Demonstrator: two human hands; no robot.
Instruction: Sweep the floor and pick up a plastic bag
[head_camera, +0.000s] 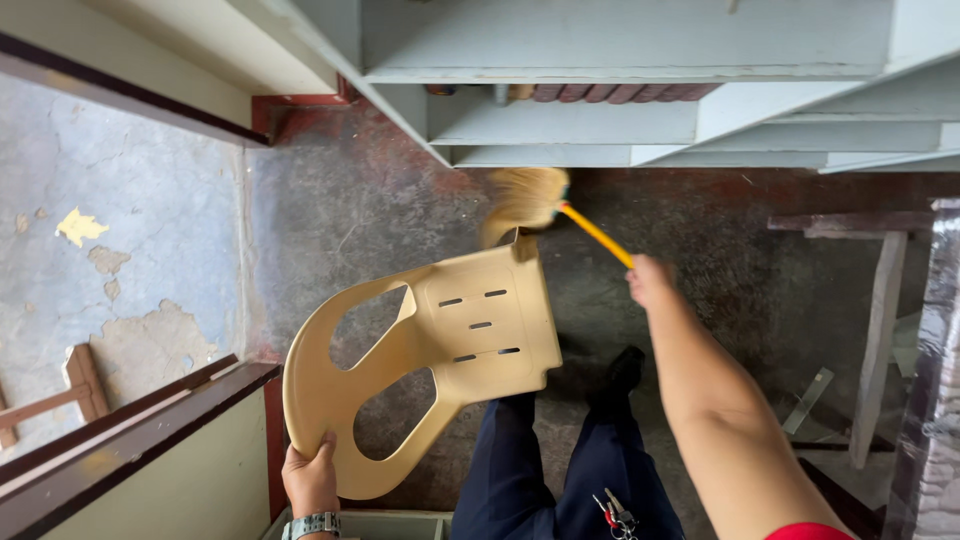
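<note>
A view straight down from a person's head onto a dark, worn concrete floor (380, 200) with patches of faded red paint.

The left hand (312, 478), with a metal wristwatch (311, 524) on its wrist, is closed around the curved top edge of a tan moulded plastic chair shell with slotted seat and two large cut-outs in its back (440, 345). The chair is lifted off the floor and tipped, its seat facing up toward the camera and its far edge pointing at the pale grey wooden steps (620, 90) along the top of the view.

The right hand (650, 282) is wrapped around the yellow stick handle of a small straw-coloured hand broom (530, 200). The broom's bristle head is blurred and sits just beyond the far edge of the chair seat, touching or nearly touching it, close to the lowest step.

Judging from this, the brushing is in hand: the broom is at the far rim of the seat, and the seat surface shows no plain dirt, though fine dust cannot be told. Whether the back and underside have been brushed cannot be seen. The chair is not yet set down.

Below, the person's dark blue trousers (560, 470) and a black shoe (620, 372) show, with a bunch of keys (615, 515) at the waist. To the left lies a cracked pale blue surface with peeling paint (130, 250); to the right, a weathered wooden frame (880, 300).
</note>
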